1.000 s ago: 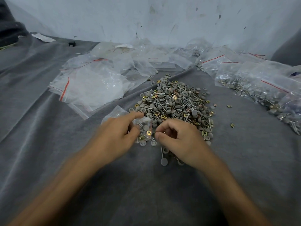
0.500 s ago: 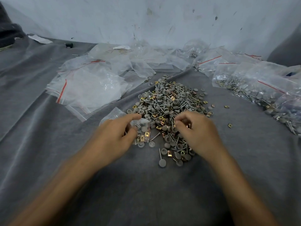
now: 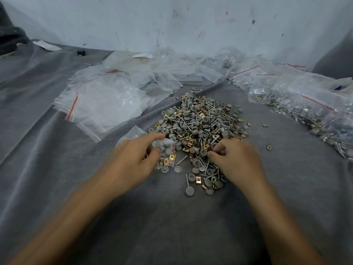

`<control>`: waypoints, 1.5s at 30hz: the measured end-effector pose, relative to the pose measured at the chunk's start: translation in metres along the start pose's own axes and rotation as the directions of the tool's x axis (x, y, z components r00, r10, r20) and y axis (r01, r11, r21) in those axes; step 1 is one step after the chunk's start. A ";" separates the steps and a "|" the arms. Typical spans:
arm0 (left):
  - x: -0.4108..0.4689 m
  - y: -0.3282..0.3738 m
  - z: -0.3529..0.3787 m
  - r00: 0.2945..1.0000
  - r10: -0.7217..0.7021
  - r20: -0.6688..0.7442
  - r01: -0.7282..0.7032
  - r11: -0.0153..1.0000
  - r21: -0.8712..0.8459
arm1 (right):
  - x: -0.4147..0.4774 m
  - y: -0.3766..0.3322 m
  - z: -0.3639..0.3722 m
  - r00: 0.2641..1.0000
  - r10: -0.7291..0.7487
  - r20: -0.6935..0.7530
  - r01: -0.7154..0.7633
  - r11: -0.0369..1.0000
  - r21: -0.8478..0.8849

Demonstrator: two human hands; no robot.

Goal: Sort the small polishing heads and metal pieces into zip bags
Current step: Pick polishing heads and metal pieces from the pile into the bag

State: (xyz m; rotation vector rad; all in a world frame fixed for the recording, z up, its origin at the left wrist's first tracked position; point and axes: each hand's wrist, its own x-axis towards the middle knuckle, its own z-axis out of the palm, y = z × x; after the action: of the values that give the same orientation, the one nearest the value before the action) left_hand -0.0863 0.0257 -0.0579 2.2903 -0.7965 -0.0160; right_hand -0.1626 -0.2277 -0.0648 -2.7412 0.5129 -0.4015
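Note:
A heap of grey polishing heads, screws and brass-coloured metal pieces lies on the grey cloth. My left hand grips a small clear zip bag at the heap's near left edge; the bag holds some grey heads and brass pieces. My right hand is at the heap's near right edge, its fingers curled and pinching at small parts there; what it pinches is hidden. Loose heads and brass pieces lie scattered between my hands.
Empty zip bags with red strips are piled at the back left. Filled zip bags lie along the right side. A white wall stands behind. A few stray brass pieces sit right of the heap.
My right hand moved from beside the bag's mouth up and right into the heap's near edge, uncovering loose parts. My left hand stayed on the bag.

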 end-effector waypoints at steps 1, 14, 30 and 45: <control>0.000 0.001 0.000 1.000 0.000 -0.005 0.000 1.000 0.004 | -0.001 0.000 0.000 1.000 -0.003 0.002 0.003 1.000 0.017; 0.001 0.003 0.002 0.997 0.007 -0.071 -0.005 1.000 0.026 | -0.028 -0.068 0.019 0.956 -0.280 0.087 0.182 0.798 0.575; 0.001 -0.003 0.004 0.999 0.037 -0.023 -0.038 0.999 -0.025 | -0.036 -0.078 0.020 0.869 -0.418 0.265 0.187 0.773 0.606; 0.002 -0.003 -0.002 1.000 -0.028 -0.012 0.027 0.992 -0.127 | -0.031 -0.072 0.014 0.896 -0.361 0.258 0.050 0.660 0.749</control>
State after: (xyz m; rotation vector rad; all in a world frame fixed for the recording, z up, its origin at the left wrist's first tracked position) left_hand -0.0824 0.0273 -0.0576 2.1786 -0.7356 -0.0612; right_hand -0.1646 -0.1481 -0.0579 -1.9919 -0.0907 -0.0626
